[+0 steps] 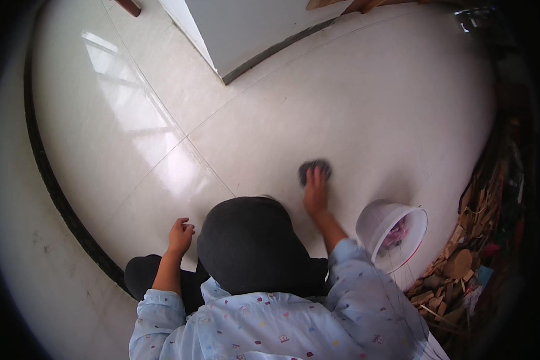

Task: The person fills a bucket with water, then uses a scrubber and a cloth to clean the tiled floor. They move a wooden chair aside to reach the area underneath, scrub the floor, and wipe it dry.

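Note:
My right hand [316, 194] presses a dark grey, wad-like cloth or scouring pad [314, 169] against the pale tiled floor [270, 130]; its exact kind is blurred. Bent fingers and nothing held mark my left hand [181, 236], which hangs over the floor near my dark-clad knee. Beside my right forearm a white plastic bucket [372, 225] leans or lies tilted, with a pink and purple crumpled item [396, 233] inside. The light blue patterned sleeves are pushed up the forearms.
A grey-white wall corner [261, 31] with a dark base juts in at the top. Scraps of wood or bark [449, 274] are heaped along the right edge. A dark skirting strip [56, 193] curves down the left. A brown wooden leg [129, 7] shows at the top.

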A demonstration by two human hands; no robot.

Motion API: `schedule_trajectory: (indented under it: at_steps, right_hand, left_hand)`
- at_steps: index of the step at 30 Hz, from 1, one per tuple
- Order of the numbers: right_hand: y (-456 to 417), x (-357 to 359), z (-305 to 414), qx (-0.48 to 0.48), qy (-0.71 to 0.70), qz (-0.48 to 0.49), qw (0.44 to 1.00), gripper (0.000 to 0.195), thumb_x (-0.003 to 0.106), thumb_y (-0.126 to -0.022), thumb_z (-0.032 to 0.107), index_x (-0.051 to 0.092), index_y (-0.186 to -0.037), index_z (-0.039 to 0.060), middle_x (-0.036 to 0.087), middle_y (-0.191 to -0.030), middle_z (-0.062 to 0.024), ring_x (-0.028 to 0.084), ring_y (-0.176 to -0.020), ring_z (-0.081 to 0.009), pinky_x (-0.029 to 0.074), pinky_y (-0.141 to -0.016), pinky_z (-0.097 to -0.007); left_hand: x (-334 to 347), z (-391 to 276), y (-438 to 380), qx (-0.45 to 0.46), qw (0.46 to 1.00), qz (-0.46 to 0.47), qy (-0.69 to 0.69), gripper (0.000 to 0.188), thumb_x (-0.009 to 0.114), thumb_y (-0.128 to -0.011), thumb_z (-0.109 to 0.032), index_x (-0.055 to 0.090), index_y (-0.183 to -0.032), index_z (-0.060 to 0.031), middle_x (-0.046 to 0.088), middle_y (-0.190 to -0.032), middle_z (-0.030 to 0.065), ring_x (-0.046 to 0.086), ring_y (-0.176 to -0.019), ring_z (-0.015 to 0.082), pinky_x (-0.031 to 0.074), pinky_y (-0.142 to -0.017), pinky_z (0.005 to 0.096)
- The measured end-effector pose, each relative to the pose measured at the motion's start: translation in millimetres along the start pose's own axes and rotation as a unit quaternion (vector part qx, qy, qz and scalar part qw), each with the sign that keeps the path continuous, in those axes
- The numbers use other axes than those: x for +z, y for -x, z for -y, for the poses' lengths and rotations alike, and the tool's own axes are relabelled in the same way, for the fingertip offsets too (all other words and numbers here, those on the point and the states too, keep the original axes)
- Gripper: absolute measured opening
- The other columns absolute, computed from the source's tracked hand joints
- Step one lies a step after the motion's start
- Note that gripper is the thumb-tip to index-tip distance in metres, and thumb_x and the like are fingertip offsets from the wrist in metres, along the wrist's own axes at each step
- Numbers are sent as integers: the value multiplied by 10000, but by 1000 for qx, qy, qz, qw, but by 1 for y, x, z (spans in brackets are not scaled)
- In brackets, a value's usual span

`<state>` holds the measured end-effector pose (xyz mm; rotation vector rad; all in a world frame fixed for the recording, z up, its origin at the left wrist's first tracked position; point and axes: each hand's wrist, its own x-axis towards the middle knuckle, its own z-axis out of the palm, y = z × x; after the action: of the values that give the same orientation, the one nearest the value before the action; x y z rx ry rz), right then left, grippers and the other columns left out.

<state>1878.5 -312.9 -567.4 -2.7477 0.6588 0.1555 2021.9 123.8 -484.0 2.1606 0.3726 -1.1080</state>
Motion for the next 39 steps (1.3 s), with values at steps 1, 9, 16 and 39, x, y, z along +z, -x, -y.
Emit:
schedule_trajectory:
  at_steps: [1, 9, 16, 39]
  right_hand:
    - [-37, -7, -15, 7, 7, -34, 999, 454, 450, -885, 47, 459, -1338, 6, 370, -1419, -262, 373, -1273, -490, 317, -1082, -508]
    - [-85, -5, -24, 7, 58, 28, 998, 458, 435, -928, 141, 437, -1381, 70, 317, -1491, -191, 295, -1358, -435, 283, -1106, -508]
    - [-133, -13, -12, 20, -56, 35, 998, 480, 448, -929, 142, 417, -1406, 106, 325, -1491, -171, 283, -1373, -405, 280, -1103, -477]
    - [-353, -37, 86, 65, 65, 45, 995, 488, 450, -940, 251, 391, -1418, 178, 266, -1533, -49, 227, -1416, -304, 285, -1071, -535]
  left_hand:
    - [1, -4, -1, 4, 1000, 3, -2, 345, 573, -858, -95, 535, -1179, 24, 675, -879, 140, 681, -777, 207, 530, -703, 315]
    - [8, -15, -4, -9, 1000, -7, 7, 350, 579, -843, -107, 544, -1165, 26, 683, -879, 152, 686, -766, 213, 530, -715, 318]
    - [15, -22, 7, -4, 1000, -1, 11, 339, 564, -852, -105, 542, -1164, 29, 685, -899, 152, 691, -792, 220, 535, -733, 323]
    - [28, -25, 10, -15, 998, 4, 53, 330, 558, -866, -105, 544, -1166, 31, 691, -926, 155, 685, -843, 222, 537, -754, 327]
